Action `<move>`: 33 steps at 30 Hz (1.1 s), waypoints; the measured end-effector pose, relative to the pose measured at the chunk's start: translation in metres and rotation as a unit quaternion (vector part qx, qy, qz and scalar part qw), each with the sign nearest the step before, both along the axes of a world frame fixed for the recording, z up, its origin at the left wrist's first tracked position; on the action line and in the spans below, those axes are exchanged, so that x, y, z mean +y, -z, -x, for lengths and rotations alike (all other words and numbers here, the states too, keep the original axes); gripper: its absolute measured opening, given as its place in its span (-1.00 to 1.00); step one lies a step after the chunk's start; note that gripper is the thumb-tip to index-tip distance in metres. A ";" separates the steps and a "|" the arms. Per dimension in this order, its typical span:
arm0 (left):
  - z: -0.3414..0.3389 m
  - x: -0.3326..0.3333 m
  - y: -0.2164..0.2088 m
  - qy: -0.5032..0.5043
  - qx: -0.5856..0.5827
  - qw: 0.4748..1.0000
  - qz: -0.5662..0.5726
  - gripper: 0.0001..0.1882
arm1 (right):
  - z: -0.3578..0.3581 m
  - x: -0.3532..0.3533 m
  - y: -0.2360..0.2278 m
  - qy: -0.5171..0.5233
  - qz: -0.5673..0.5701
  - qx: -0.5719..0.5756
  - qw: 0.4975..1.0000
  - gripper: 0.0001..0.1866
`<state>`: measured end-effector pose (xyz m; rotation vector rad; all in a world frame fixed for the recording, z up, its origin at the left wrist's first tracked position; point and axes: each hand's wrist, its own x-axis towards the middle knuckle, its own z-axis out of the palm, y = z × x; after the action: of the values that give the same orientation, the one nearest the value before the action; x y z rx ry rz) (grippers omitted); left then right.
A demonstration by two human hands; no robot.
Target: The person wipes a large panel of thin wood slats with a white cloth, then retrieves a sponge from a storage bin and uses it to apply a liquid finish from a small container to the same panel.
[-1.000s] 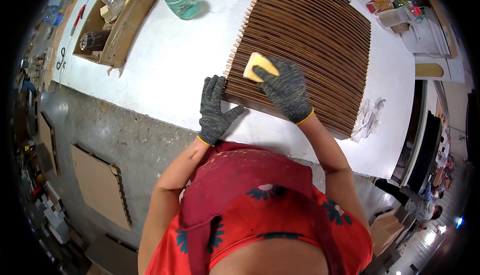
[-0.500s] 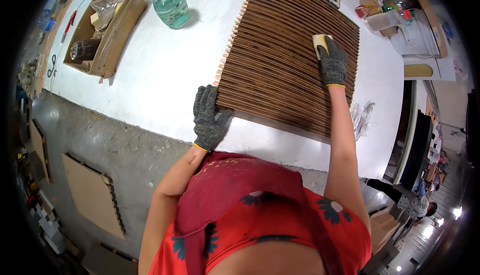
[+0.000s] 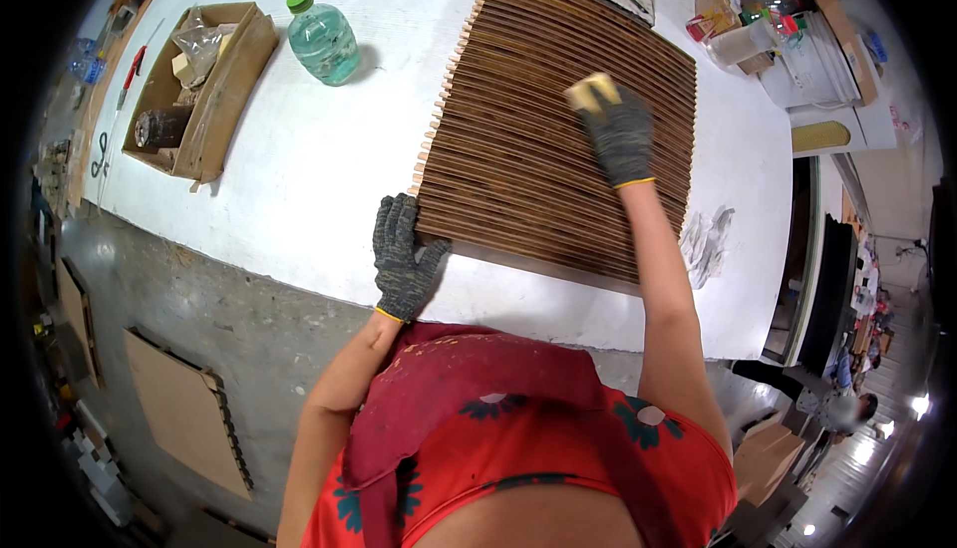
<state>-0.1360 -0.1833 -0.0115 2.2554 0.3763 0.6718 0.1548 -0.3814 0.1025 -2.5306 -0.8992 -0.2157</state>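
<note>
My right hand (image 3: 618,137) grips a yellow sponge (image 3: 590,93), upper right of centre, over the brown slatted panel (image 3: 528,169), ribbed left-to-right.

No legible writing, numbers or signs.

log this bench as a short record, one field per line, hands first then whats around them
left hand: gloved, thumb apart from fingers, at the near left corner of the brown strips
right hand: gloved, holding a yellow block over the strips
strips: dark, side by side, pale ends showing at left
table: white
left of strips: green-capped bottle, then an open cardboard box
right of strips: crumpled white material
</note>
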 end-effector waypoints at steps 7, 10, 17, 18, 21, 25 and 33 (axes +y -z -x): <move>-0.001 -0.003 -0.001 -0.004 -0.011 1.000 0.001 -0.22 | -0.046 -0.091 0.041 0.207 -0.311 0.195 0.907 -0.47; 0.001 -0.001 -0.001 -0.006 0.013 1.000 0.000 -0.21 | -0.016 -0.071 0.025 0.165 -0.523 0.400 0.735 -0.49; 0.000 -0.001 0.001 -0.004 0.012 1.000 0.011 -0.21 | 0.024 -0.049 0.005 0.063 -0.658 0.622 0.419 -0.55; 0.000 -0.001 0.002 -0.004 0.014 1.000 0.011 -0.21 | 0.030 -0.045 0.004 0.059 -0.656 0.630 0.411 -0.55; 0.000 0.001 0.005 0.001 0.014 1.000 -0.002 -0.20 | 0.042 -0.038 0.002 0.028 -0.625 0.675 0.390 -0.53; -0.001 -0.001 0.004 -0.001 0.002 1.000 0.001 -0.21 | 0.055 -0.032 0.003 -0.059 -0.595 0.725 0.342 -0.53; 0.006 -0.002 0.002 0.021 -0.063 0.991 0.116 -0.12 | 0.143 0.005 0.015 -0.041 -0.571 0.795 0.203 -0.47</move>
<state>-0.1420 -0.1849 -0.0138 1.9856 0.3273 0.7064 0.0119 -0.3763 0.0876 -0.2281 0.2483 1.1368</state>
